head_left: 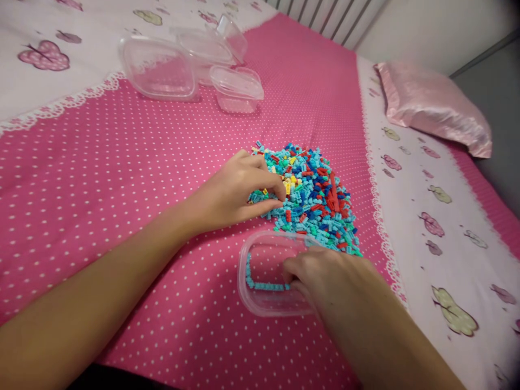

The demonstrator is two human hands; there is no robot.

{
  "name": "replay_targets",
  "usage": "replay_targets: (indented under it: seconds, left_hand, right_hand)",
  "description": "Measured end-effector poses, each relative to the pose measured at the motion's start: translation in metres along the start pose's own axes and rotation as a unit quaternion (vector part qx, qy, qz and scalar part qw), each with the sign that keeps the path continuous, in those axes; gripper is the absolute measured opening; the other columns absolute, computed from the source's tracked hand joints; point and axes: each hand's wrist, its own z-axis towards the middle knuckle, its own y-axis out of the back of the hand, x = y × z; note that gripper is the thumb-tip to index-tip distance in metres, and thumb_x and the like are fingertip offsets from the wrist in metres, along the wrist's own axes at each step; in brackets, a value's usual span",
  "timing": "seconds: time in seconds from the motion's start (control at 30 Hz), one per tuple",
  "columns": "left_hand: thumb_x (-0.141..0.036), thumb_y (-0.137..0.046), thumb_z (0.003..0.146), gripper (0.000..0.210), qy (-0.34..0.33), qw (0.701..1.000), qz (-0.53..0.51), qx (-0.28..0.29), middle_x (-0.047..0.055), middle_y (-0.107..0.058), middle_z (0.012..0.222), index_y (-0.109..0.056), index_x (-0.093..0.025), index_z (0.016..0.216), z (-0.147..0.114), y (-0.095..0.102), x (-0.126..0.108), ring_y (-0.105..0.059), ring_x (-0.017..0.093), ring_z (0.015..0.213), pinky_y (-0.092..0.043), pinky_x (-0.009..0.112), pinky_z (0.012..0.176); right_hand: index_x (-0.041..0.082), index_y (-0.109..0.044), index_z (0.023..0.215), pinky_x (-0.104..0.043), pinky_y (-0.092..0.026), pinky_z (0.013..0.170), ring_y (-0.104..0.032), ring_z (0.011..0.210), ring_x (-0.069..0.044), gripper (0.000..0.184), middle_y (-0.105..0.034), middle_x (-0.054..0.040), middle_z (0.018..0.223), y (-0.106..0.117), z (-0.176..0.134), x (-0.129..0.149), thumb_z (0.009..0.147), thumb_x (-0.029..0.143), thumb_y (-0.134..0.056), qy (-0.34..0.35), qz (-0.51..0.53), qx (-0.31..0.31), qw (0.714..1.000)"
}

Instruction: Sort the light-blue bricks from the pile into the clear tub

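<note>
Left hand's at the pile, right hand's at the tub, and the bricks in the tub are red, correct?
Not red: the head view shows light blue bricks in the tub. Left hand is at the pile, right hand at the tub.

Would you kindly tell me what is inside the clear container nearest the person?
Inside the clear container, light-blue toy bricks line its left and near sides; the right hand reaches in, hiding its right part.

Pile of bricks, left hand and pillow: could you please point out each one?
Pile of bricks (311,192), head view: middle of the heap.
Left hand (241,185), head view: back of the hand.
Pillow (436,107), head view: middle of its shiny cover.
</note>
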Motion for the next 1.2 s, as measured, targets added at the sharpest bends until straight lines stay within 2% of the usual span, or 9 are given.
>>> replay_targets:
  seconds: [0.13, 0.27, 0.5, 0.67, 0.73, 0.87, 1.0, 1.07, 1.2]
  left_hand:
    - [-0.020, -0.069, 0.096, 0.005, -0.006, 1.000, 0.004, -0.002, -0.002, -0.071, 0.088, -0.073, -0.020, 0.094, 0.000, -0.001, 0.001, -0.059, 0.014, 0.085, -0.041, 0.030, 0.087]
    - [-0.019, -0.070, 0.095, 0.004, -0.007, 1.000, 0.006, -0.001, -0.002, -0.071, 0.088, -0.073, -0.020, 0.094, 0.001, -0.001, 0.001, -0.059, 0.014, 0.085, -0.041, 0.030, 0.085]
    - [-0.019, -0.068, 0.096, 0.004, -0.002, 1.000, 0.004, 0.007, -0.001, -0.074, 0.090, -0.073, -0.020, 0.096, 0.001, 0.000, 0.000, -0.061, 0.015, 0.088, -0.043, 0.029, 0.084]
    - [-0.020, -0.069, 0.096, 0.004, -0.002, 1.000, 0.005, 0.007, -0.001, -0.074, 0.090, -0.073, -0.020, 0.095, 0.001, 0.000, -0.001, -0.060, 0.015, 0.087, -0.042, 0.029, 0.083]
    - [-0.019, -0.069, 0.096, 0.004, -0.001, 1.000, 0.005, 0.005, -0.001, -0.074, 0.090, -0.073, -0.020, 0.095, 0.001, 0.000, -0.001, -0.060, 0.015, 0.086, -0.042, 0.029, 0.083]
    - [-0.019, -0.069, 0.095, 0.004, -0.001, 1.000, 0.006, 0.003, -0.001, -0.073, 0.089, -0.073, -0.020, 0.095, 0.000, 0.000, 0.000, -0.060, 0.015, 0.086, -0.042, 0.029, 0.083]
    - [-0.018, -0.069, 0.095, 0.004, -0.002, 1.000, 0.007, 0.002, -0.001, -0.073, 0.089, -0.073, -0.019, 0.094, 0.001, -0.001, 0.000, -0.060, 0.014, 0.086, -0.042, 0.028, 0.083]
    - [-0.018, -0.070, 0.095, 0.004, -0.002, 1.000, 0.007, 0.003, -0.002, -0.073, 0.089, -0.073, -0.019, 0.094, 0.001, 0.000, 0.000, -0.060, 0.014, 0.086, -0.042, 0.028, 0.083]
    - [-0.018, -0.070, 0.094, 0.003, 0.000, 1.000, 0.006, 0.005, -0.002, -0.073, 0.089, -0.073, -0.020, 0.094, 0.001, 0.000, 0.000, -0.060, 0.015, 0.086, -0.042, 0.029, 0.083]
  right_hand:
    - [0.030, -0.079, 0.080, -0.033, -0.016, 0.052, -0.071, 0.069, -0.022, 0.030, -0.080, -0.0047, 0.084, 0.007, 0.004, 0.003, 0.082, 0.008, -0.059, -0.027, -0.010, 0.080, 0.996]
    - [0.030, -0.081, 0.084, -0.033, -0.017, 0.052, -0.071, 0.070, -0.022, 0.032, -0.081, -0.0050, 0.088, 0.006, 0.007, 0.003, 0.083, 0.009, -0.057, -0.023, -0.010, 0.095, 0.995]
    - [0.028, -0.078, 0.071, -0.032, -0.015, 0.049, -0.063, 0.059, -0.018, 0.029, -0.077, -0.0036, 0.075, 0.004, 0.005, 0.003, 0.075, 0.006, -0.059, -0.023, -0.003, 0.062, 0.998]
    - [0.029, -0.074, 0.068, -0.033, -0.015, 0.051, -0.060, 0.056, -0.019, 0.028, -0.074, -0.0018, 0.068, -0.007, -0.001, -0.001, 0.067, 0.005, -0.060, 0.007, 0.034, -0.028, 0.999]
    - [0.029, -0.072, 0.067, -0.033, -0.015, 0.051, -0.059, 0.056, -0.019, 0.027, -0.073, -0.0014, 0.066, -0.010, -0.002, -0.003, 0.068, 0.005, -0.059, 0.017, 0.042, -0.046, 0.998]
    - [0.028, -0.068, 0.066, -0.033, -0.015, 0.052, -0.059, 0.056, -0.019, 0.025, -0.072, -0.0006, 0.067, -0.008, -0.002, -0.003, 0.070, 0.006, -0.057, 0.018, 0.050, -0.055, 0.997]
    - [0.027, -0.068, 0.067, -0.032, -0.017, 0.052, -0.059, 0.059, -0.019, 0.023, -0.073, -0.0017, 0.070, 0.002, 0.002, 0.000, 0.071, 0.007, -0.058, 0.000, 0.044, 0.009, 0.999]
    - [0.027, -0.068, 0.068, -0.032, -0.017, 0.051, -0.058, 0.059, -0.019, 0.024, -0.072, -0.0021, 0.070, 0.003, 0.002, 0.001, 0.070, 0.006, -0.057, 0.000, 0.039, 0.017, 0.999]
    - [0.026, -0.064, 0.065, -0.033, -0.017, 0.051, -0.054, 0.054, -0.018, 0.023, -0.066, -0.0001, 0.063, -0.006, -0.003, -0.001, 0.071, 0.006, -0.056, 0.033, 0.070, -0.062, 0.995]
